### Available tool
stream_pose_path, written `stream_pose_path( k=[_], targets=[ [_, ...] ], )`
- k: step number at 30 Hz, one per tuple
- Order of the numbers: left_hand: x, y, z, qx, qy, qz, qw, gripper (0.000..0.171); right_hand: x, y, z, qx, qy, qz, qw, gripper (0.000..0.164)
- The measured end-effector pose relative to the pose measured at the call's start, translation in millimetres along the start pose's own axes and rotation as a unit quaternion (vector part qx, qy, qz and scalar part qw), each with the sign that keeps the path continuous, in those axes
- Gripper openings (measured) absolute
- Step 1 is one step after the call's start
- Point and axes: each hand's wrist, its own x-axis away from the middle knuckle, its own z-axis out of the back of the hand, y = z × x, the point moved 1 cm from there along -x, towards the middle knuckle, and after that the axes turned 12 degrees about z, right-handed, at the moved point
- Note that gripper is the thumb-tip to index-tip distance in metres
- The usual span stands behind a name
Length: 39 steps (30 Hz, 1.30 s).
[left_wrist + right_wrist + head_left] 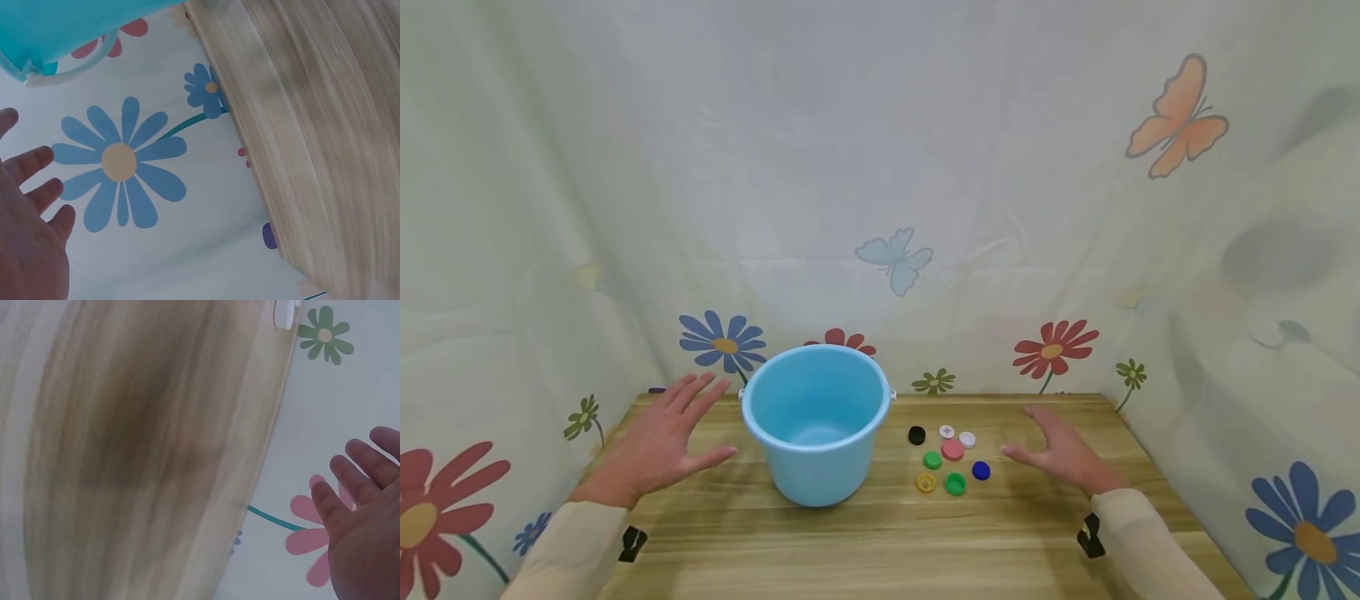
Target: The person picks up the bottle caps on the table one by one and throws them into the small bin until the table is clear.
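A light blue bucket [820, 475] stands upright on the wooden table, left of the middle. To its left my left hand [662, 437] is held with fingers straight and thumb apart, holding nothing; the left wrist view shows its spread fingers below the bucket's white handle [81, 74]. Several bottle caps lie right of the bucket: a black cap [917, 435], white caps [967, 440], a red cap [952, 450], green caps [956, 484], a yellow cap [926, 482] and a blue cap [981, 471]. Right of them my right hand [1063, 454] is extended with nothing in it.
The wood-grain table [850, 558] ends at a patterned curtain [970, 325] at the back, with more of it along both sides. In the right wrist view a white object [284, 314] shows near the table's edge.
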Motion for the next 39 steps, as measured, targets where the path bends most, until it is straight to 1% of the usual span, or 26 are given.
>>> stream_pose_path(
  k=[2,4,9,12,18,26,27,33,39],
  targets=[
    [-0.4,1.4,0.0,0.013,-0.004,-0.007,0.9999,0.100,1,1,-3,-0.015,-0.006,-0.010,1.000,0.105],
    [-0.6,2.6,0.2,0.030,-0.008,-0.017,0.9994,0.098,2,1,-7,-0.030,-0.014,-0.012,0.999,0.102],
    [0.5,5.7,0.6,0.076,-0.016,-0.040,0.9961,0.096,3,2,-18,-0.066,-0.030,-0.004,0.997,0.090],
    [1.1,8.6,1.9,0.092,-0.013,-0.053,0.9943,0.095,3,3,-25,-0.084,-0.034,-0.002,0.996,0.086],
    [0.8,14.5,4.8,0.100,0.003,-0.072,0.9924,0.094,1,3,-36,-0.096,-0.033,-0.005,0.995,0.084],
    [-0.6,19.4,7.6,0.104,0.010,-0.096,0.9899,0.093,0,1,-46,-0.120,-0.004,0.021,0.993,0.068],
    [-0.8,20.3,7.7,0.105,0.009,-0.098,0.9896,0.093,0,1,-47,-0.127,-0.003,0.019,0.992,0.066],
    [-1.7,25.9,9.2,0.108,-0.002,-0.094,0.9897,0.094,-1,-1,-51,-0.164,0.001,-0.005,0.987,0.057],
    [-2.5,33.1,12.9,0.112,-0.010,-0.094,0.9892,0.092,-3,0,-55,-0.169,-0.003,-0.001,0.986,0.050]
  ],
)
